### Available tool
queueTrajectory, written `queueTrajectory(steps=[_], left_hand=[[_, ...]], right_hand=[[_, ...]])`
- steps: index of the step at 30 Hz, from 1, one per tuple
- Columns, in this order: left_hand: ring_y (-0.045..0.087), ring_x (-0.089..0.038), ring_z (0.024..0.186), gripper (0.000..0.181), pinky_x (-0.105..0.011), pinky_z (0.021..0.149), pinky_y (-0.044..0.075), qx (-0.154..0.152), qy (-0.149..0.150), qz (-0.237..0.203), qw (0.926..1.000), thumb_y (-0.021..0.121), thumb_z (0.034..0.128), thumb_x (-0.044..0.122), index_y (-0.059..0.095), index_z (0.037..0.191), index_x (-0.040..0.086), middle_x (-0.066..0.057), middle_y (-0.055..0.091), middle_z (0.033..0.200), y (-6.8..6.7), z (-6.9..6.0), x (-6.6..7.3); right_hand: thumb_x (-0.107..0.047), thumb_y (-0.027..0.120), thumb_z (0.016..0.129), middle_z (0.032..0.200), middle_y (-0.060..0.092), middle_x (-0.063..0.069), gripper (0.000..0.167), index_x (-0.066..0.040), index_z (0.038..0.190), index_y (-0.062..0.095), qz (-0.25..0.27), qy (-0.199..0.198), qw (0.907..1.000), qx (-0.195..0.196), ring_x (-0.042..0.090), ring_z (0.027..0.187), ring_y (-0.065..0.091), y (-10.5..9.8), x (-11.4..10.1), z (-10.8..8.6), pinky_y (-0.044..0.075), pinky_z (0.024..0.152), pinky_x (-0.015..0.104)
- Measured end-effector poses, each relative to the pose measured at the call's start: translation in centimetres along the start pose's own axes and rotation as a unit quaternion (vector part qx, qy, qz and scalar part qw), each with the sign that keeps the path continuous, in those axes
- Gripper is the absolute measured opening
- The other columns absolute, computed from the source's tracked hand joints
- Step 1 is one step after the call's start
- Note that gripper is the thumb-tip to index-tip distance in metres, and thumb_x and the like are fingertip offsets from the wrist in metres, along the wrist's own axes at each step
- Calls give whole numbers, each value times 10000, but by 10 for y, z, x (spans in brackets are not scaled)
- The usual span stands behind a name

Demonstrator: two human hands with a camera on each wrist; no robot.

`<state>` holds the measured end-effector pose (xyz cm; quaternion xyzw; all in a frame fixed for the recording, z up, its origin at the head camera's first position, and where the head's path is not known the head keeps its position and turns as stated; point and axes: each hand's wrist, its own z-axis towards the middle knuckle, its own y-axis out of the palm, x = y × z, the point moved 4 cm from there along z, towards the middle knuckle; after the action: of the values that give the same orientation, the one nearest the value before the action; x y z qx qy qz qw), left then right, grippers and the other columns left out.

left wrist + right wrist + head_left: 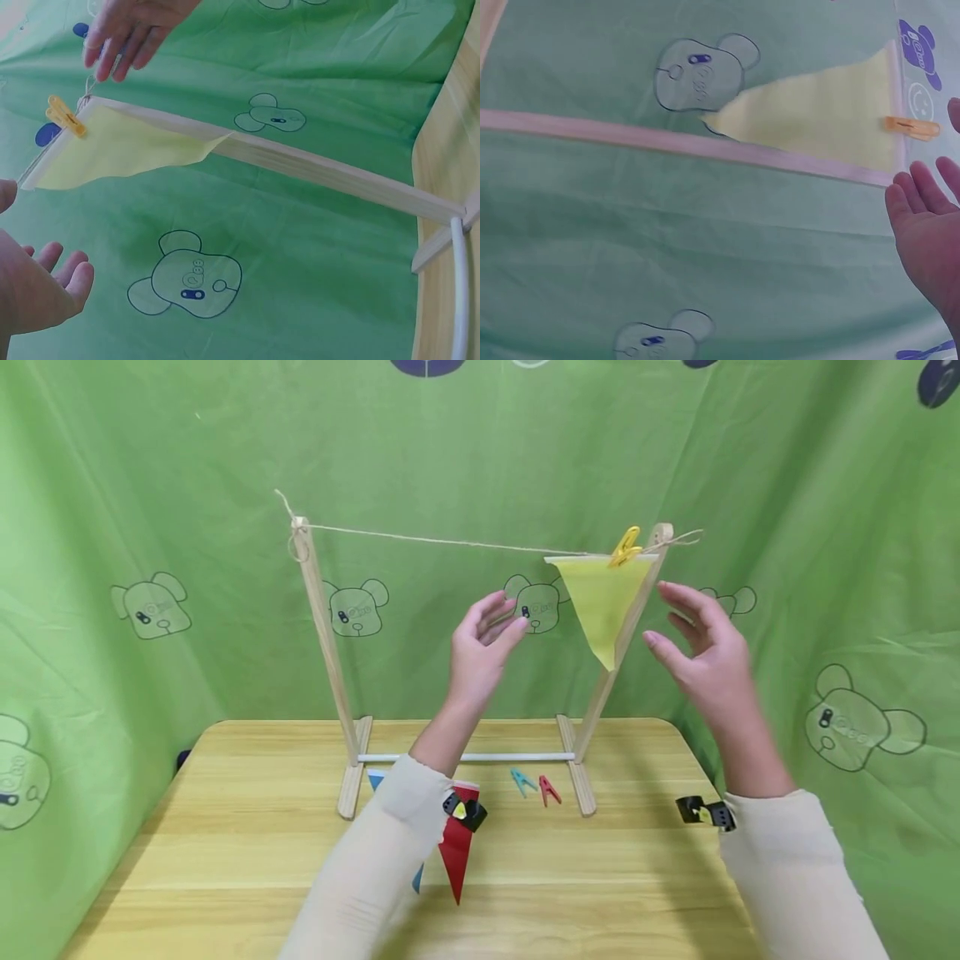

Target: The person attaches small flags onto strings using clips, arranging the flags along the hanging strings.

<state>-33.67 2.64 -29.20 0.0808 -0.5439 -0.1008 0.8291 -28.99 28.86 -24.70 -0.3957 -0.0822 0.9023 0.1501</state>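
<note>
A yellow triangular pennant (604,602) hangs from a string (450,541) near the right post. One yellow clothespin (625,547) clips its top edge to the string. To the left of the pennant my left hand (483,647) is raised in the air, fingers loosely bent and holding nothing. My right hand (705,647) hovers right of the pennant, thumb and fingers spread apart, also without anything in it. In the left wrist view both hands stand off from the pennant (127,146). The right wrist view shows the clothespin (912,127) just above my fingers.
The string runs between two wooden posts (324,627) joined by a white rod (517,757). On the table (600,893) lie a red pennant (455,856), a blue one (375,778) partly hidden by my left sleeve, a teal clothespin (523,782) and a red clothespin (549,791).
</note>
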Motion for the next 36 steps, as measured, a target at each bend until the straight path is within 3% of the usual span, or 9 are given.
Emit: queueTrajectory(steps=[5, 10, 17, 22, 29, 36], left_hand=[[589, -266, 1336, 577, -291, 1108, 491, -6, -51, 130, 9999, 732, 957, 166, 509, 1485, 100, -75, 608, 1449, -10, -10, -5], [545, -246, 1392, 607, -366, 1195, 410, -56, 135, 465, 9988, 736, 953, 176, 493, 1505, 108, -99, 578, 1488, -20, -20, -9], [502, -202, 1431, 651, -387, 1221, 373, -242, 218, 881, 9956, 757, 947, 246, 475, 1526, 151, -62, 544, 1528, -34, -32, -19], [496, -174, 1431, 638, -406, 1226, 368, -161, 284, 1082, 9936, 765, 944, 252, 494, 1515, 169, -16, 554, 1520, -49, -40, -27], [472, -153, 1446, 629, -410, 1227, 363, -220, 119, 1439, 9893, 755, 952, 293, 494, 1516, 196, 30, 540, 1530, -66, -50, -41], [477, -218, 1452, 642, -429, 1222, 372, -220, -131, 1609, 9866, 762, 949, 278, 485, 1522, 195, -38, 531, 1544, -82, -61, -54]], right_hand=[[139, 693, 888, 1470, 555, 61, 609, 1, 1455, 520, 294, 85, 9994, 134, 194, 1404, 497, 8, 13, -14, 404, 1163, 212], [112, 700, 896, 1502, 530, 131, 610, -20, 1464, 519, 399, 285, 9986, 207, 194, 1405, 500, 16, 26, -29, 407, 1166, 222], [95, 699, 905, 1535, 475, 212, 641, -61, 1492, 496, 548, 564, 9964, 331, 275, 1425, 479, 29, 44, -53, 406, 1168, 226], [113, 686, 905, 1523, 483, 218, 631, -46, 1486, 498, 770, 759, 9930, 477, 279, 1401, 492, 44, 62, -69, 423, 1153, 225], [97, 682, 919, 1509, 511, 177, 619, -28, 1492, 485, 658, 1007, 9913, 536, 255, 1380, 502, 60, 85, -91, 422, 1157, 248], [66, 697, 927, 1501, 517, 174, 616, -31, 1495, 479, 544, 1226, 9893, 572, 252, 1384, 493, 68, 101, -107, 417, 1154, 222]])
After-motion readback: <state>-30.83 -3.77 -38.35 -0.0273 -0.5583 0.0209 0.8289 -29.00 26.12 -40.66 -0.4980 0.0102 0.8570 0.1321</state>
